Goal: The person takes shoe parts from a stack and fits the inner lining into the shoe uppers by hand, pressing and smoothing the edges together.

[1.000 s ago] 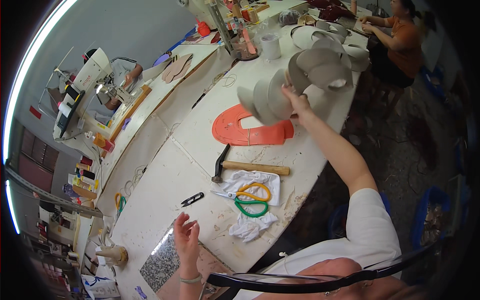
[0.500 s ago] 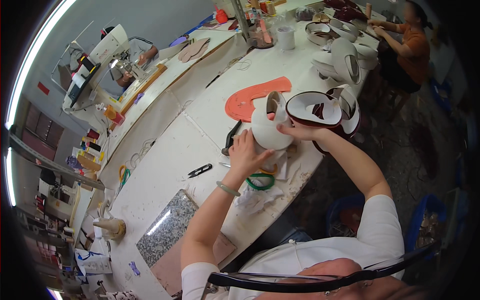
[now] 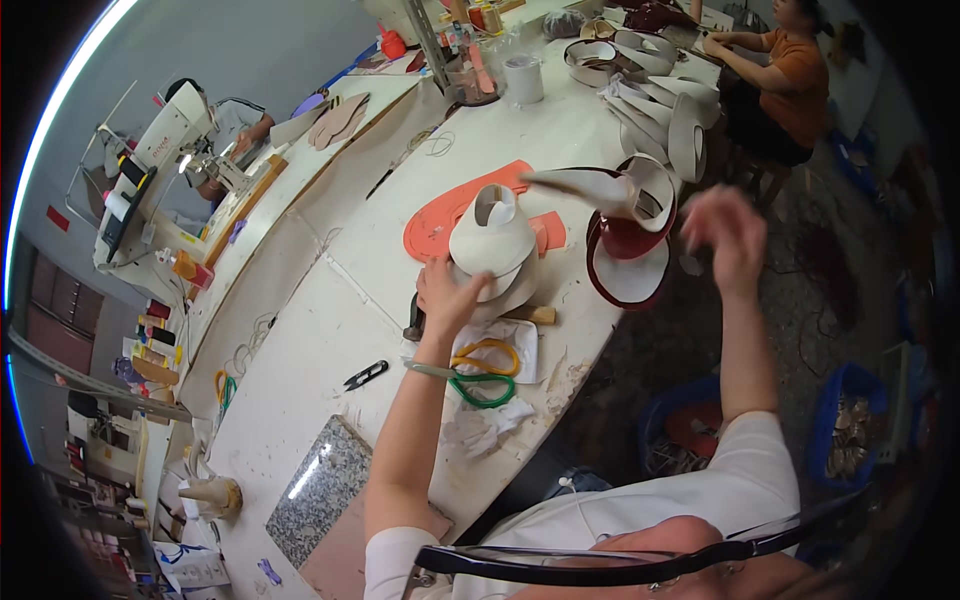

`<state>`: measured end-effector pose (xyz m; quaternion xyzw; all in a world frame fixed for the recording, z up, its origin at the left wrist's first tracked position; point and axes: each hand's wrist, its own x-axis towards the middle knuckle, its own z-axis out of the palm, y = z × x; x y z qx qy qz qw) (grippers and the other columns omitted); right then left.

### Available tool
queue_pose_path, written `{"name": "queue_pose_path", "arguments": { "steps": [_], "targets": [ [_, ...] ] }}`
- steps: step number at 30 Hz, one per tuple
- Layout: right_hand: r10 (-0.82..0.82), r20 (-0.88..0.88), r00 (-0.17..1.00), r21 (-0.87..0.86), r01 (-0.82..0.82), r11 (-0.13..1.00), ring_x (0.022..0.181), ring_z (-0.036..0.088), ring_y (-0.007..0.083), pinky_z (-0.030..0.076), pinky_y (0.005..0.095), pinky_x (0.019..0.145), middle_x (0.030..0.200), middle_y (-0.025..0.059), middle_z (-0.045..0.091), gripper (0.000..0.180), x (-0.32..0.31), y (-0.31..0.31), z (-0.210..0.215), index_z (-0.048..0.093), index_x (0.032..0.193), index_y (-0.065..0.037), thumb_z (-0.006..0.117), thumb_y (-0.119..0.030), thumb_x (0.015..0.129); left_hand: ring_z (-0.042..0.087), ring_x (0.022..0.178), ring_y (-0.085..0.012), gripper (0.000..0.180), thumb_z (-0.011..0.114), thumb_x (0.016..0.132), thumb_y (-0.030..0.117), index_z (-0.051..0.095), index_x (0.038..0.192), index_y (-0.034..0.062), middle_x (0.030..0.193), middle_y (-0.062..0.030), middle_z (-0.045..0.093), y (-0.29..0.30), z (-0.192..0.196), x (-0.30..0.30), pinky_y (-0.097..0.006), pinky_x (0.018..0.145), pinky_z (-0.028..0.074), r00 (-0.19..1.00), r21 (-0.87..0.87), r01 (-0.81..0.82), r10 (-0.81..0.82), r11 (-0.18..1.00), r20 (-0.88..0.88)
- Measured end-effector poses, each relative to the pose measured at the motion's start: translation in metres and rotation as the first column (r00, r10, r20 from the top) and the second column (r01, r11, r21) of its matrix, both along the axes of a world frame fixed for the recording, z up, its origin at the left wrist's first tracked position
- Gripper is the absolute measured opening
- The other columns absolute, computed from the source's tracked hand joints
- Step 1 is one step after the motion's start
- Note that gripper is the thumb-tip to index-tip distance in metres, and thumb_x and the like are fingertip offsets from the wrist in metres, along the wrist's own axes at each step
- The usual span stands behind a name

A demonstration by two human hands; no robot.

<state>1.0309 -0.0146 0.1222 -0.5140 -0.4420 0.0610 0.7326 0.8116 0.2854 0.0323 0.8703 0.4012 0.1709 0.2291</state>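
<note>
A white shoe upper (image 3: 492, 242), curved into a cone with an opening at its top, rests on other white pieces on the table. My left hand (image 3: 450, 295) grips its lower left side, thumb across the front. Beyond the table's right edge, my right hand (image 3: 728, 235) is raised and smeared by motion; its fingers cannot be read. Between the hands are white uppers with burgundy edging (image 3: 630, 265), one with a tilted flap. A flat orange shoe-shaped piece (image 3: 430, 228) lies behind the white upper. Green-and-yellow-handled scissors (image 3: 483, 388) lie near my left wrist.
Black thread snips (image 3: 366, 374) and a speckled stone slab (image 3: 325, 490) lie on the near table. A white tub (image 3: 523, 80) and piled white uppers (image 3: 650, 110) stand farther back. A person in orange (image 3: 795, 80) sits at right; another works at a sewing machine (image 3: 185, 130).
My right hand has left the white upper and swung right, past the table edge. The burgundy-edged uppers have shifted and tilted. My left hand stays on the white upper; the whole view has shifted slightly.
</note>
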Motion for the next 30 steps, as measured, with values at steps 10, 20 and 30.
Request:
{"name": "queue_pose_path", "arguments": {
  "steps": [10, 20, 30],
  "targets": [
    [-0.407, 0.126, 0.905, -0.557, 0.404, 0.726, 0.107, 0.062, 0.0245, 0.045, 0.0345, 0.094, 0.114, 0.0153, 0.065, 0.068, 0.024, 0.069, -0.08, 0.054, 0.127, 0.001, 0.079, -0.023, 0.068, 0.065, 0.099, -0.0274, 0.077, 0.078, 0.069, 0.05, 0.056, 0.126, 0.0036, 0.107, -0.0201, 0.067, -0.01, 0.015, 0.01, -0.038, 0.087, 0.05, 0.946, -0.341, -0.026, 0.133, 0.94, 0.295],
    [-0.485, 0.596, 0.639, -0.117, 0.667, 0.736, 0.095, 0.066, 0.0375, 0.052, 0.0428, 0.082, 0.101, 0.0209, 0.068, 0.048, 0.101, 0.182, 0.077, 0.058, 0.12, -0.006, 0.071, -0.021, 0.075, 0.059, 0.097, -0.0199, 0.069, 0.083, 0.075, 0.025, 0.042, 0.122, -0.0057, 0.108, -0.0146, 0.058, 0.009, 0.073, -0.015, -0.03, 0.082, 0.051, 0.516, -0.365, -0.059, 0.341, 0.929, 0.786],
    [-0.43, 0.896, -0.108, 0.368, 0.721, 0.588, 0.135, 0.036, 0.0283, 0.03, 0.046, 0.109, 0.147, 0.0098, 0.038, 0.08, 0.166, 0.265, 0.035, 0.032, 0.146, -0.013, 0.072, -0.017, 0.076, 0.058, 0.1, -0.0206, 0.076, 0.082, 0.076, 0.029, 0.034, 0.126, -0.0025, 0.111, -0.0162, 0.057, 0.036, 0.074, -0.14, -0.03, 0.087, 0.049, 0.332, -0.397, -0.135, 0.419, 0.908, 0.845]
  ]
}}
